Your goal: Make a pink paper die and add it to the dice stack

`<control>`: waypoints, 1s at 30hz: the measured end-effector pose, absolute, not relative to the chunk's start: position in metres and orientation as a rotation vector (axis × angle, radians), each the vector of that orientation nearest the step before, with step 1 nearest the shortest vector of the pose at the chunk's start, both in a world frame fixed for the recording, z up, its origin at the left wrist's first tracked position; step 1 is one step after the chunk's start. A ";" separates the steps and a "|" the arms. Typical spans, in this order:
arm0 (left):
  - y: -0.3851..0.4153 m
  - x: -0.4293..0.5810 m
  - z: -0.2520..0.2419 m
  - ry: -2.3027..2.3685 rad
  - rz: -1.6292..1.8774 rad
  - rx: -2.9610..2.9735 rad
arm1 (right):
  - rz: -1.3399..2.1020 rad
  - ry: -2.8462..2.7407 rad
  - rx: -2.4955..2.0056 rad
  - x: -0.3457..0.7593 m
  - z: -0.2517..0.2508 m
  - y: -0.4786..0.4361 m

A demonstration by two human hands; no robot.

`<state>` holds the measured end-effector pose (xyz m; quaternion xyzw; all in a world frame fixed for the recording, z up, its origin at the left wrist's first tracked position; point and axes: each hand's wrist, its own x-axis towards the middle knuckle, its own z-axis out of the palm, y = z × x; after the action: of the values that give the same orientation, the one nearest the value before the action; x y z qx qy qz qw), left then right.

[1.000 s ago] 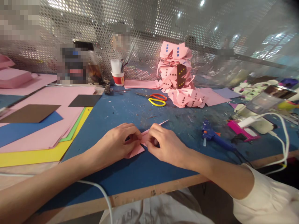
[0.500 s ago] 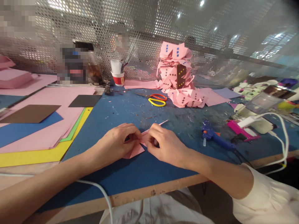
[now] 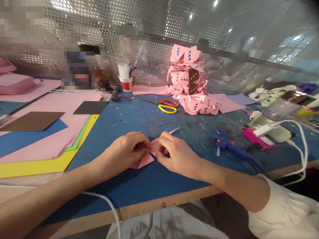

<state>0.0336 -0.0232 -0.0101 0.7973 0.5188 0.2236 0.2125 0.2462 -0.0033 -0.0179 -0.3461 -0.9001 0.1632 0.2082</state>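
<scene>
You are at a scuffed blue counter (image 3: pixel 171 187) with a pale wooden front edge; behind it rises a silvery perforated metal screen (image 3: pixel 154 20). To your left lie large flat pink sheets (image 3: pixel 62 103) with a yellow sheet (image 3: pixel 42 170) showing beneath them. Toward the back stand a red-and-white cup (image 3: pixel 126 84) and a tall pile of folded pink pieces (image 3: pixel 183 79) with small coloured squares, with red-and-yellow-handled scissors (image 3: pixel 160 102) lying between the 2. A blue glue gun (image 3: pixel 228 145) lies to the right of your hands.

The small folded pink sheet piece (image 3: pixel 144 162) is between your 2 hands, near the front edge. Your left hand (image 3: pixel 136 149) pinches it from the left, a flap showing below the fingers; your right hand (image 3: pixel 171 152), fingers curled, pinches it from the right, a thin point sticking out beyond the knuckles.
</scene>
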 end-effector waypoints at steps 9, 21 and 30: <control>-0.023 0.036 -0.011 1.461 0.634 2.227 | 0.440 -2.497 -0.967 0.246 -0.020 -0.003; -0.024 0.038 -0.009 1.492 0.623 2.208 | 0.427 -2.511 -0.977 0.246 -0.020 -0.003; -0.023 0.038 -0.010 1.512 0.630 2.173 | 0.398 -2.535 -0.988 0.244 -0.020 -0.004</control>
<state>0.0380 -0.0228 -0.0097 0.7810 0.5433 0.2263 0.2088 0.2443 -0.0042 -0.0200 -0.3525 -0.9043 0.1419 0.1945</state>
